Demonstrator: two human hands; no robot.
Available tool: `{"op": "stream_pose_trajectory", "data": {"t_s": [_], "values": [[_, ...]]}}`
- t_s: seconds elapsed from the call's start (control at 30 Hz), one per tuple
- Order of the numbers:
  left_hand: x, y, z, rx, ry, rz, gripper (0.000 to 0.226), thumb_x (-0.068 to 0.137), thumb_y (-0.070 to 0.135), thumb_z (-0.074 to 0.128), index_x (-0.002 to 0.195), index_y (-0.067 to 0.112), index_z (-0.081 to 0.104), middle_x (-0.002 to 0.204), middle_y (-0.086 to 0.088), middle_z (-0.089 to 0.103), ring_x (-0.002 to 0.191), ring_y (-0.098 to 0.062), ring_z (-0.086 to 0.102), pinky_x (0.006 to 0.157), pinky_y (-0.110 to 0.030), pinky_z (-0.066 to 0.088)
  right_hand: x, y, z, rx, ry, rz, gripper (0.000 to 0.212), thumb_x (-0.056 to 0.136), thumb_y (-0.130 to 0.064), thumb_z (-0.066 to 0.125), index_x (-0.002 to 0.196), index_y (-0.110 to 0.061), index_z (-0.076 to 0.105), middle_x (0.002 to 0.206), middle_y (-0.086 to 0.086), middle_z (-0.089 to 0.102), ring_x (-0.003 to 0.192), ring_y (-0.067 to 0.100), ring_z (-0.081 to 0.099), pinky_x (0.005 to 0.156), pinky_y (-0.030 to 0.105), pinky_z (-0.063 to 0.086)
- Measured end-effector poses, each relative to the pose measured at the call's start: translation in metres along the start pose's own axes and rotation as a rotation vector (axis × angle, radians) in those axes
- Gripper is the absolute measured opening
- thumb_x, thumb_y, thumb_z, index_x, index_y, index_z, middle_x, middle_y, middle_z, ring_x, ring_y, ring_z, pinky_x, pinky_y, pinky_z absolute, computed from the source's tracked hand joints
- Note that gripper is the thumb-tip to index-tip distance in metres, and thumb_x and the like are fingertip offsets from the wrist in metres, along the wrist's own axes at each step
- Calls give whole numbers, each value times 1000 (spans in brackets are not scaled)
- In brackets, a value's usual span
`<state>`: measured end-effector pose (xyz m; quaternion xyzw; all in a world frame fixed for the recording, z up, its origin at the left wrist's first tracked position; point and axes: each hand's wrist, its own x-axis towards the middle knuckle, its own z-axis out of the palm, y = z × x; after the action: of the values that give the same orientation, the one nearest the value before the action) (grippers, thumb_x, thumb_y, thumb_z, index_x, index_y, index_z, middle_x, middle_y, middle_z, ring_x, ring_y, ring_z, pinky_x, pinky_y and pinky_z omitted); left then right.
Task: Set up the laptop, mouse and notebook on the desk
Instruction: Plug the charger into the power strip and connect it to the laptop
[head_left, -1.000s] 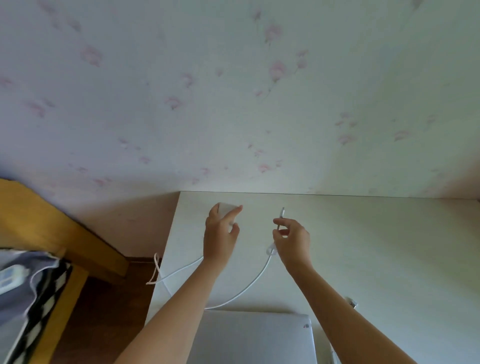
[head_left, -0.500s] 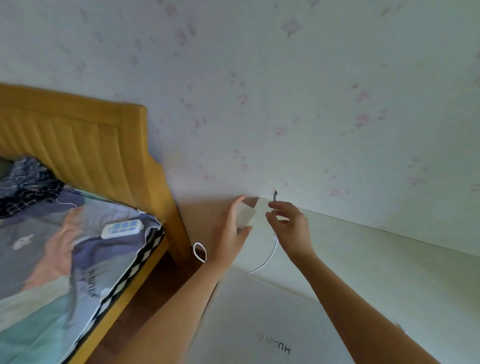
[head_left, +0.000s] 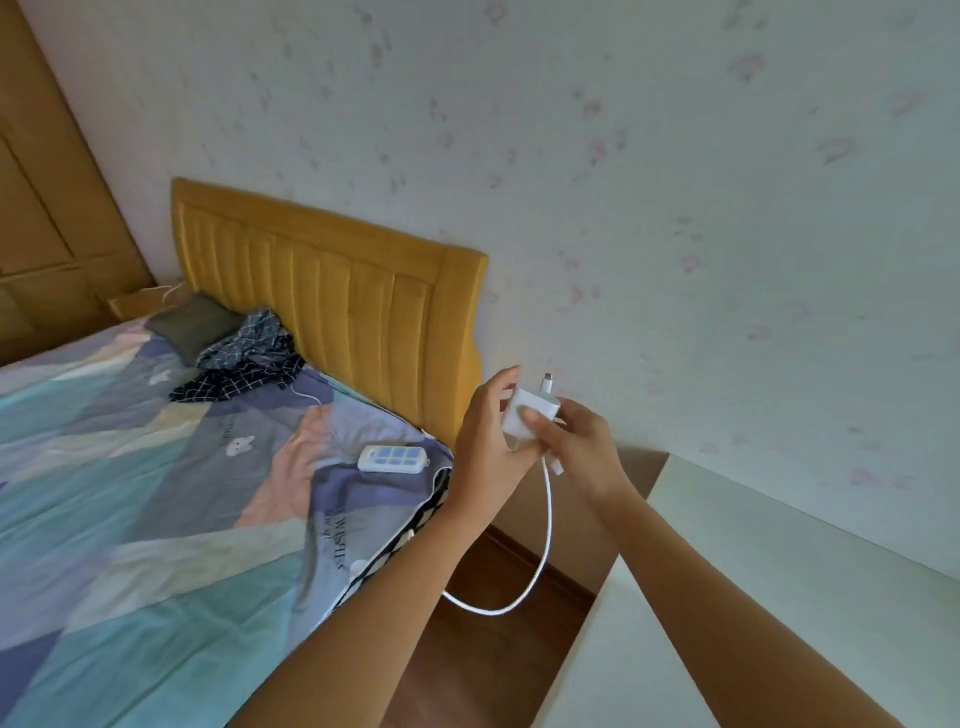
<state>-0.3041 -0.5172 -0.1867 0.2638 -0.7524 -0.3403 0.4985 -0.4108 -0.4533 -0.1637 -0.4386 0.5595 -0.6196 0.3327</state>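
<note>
You see 1 white remote (head_left: 393, 459) on the patterned bedspread (head_left: 156, 493), near the mustard headboard (head_left: 332, 296).

Soft, even daylight fills the scene, with no glare and no hard-edged shadows. A faint shade lies on the pale floral wallpapered wall (head_left: 675, 182) just below the grip, beside the white desk top (head_left: 779, 597). Wide-angle distortion bows the mustard padded headboard (head_left: 332, 301) left of the grip. Motion blur softens the patchwork pastel bedspread (head_left: 130, 493) and the wallpaper print; the forearms at the frame edge appear stretched.
</note>
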Motion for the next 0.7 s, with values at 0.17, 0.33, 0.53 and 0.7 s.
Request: {"op": "stream_pose_trajectory", "data": {"t_s": [0.17, 0.33, 0.53, 0.7], "values": [[25, -22, -82, -125, -84, -133, 64, 72, 12, 82, 130, 22, 56, 126, 5, 63, 100, -8, 64, 83, -29, 54, 27, 3, 67, 63, -22, 83, 32, 97, -30, 50, 108, -6, 67, 89, 11, 75, 78, 26, 70, 66, 30, 51], [49, -54, -153, -220, -228, -166, 27, 88, 10, 66, 111, 24, 69, 110, 6, 69, 88, -8, 64, 78, -28, 50, 48, 18, 128, 129, -36, 169, 43, 99, -39, 39, 100, -5, 65, 64, 0, 64, 52, 10, 55, 43, 18, 37], [73, -91, -179, -286, -306, -196, 20, 90, 3, 62, 108, 7, 72, 102, -1, 69, 94, -3, 63, 80, -13, 47, 74, 36, 164, 178, -79, 249, 47, 97, -49, 34, 97, -14, 65, 66, -4, 68, 59, 8, 62, 57, 23, 48], [98, -124, -176, -290, -227, -253, 16, 93, 6, 59, 102, 3, 72, 104, -10, 71, 98, -16, 64, 85, -23, 48, 109, 51, 181, 261, -125, 279, 48, 98, -49, 34, 102, -10, 62, 60, -3, 65, 53, 10, 62, 44, 20, 46]]}}
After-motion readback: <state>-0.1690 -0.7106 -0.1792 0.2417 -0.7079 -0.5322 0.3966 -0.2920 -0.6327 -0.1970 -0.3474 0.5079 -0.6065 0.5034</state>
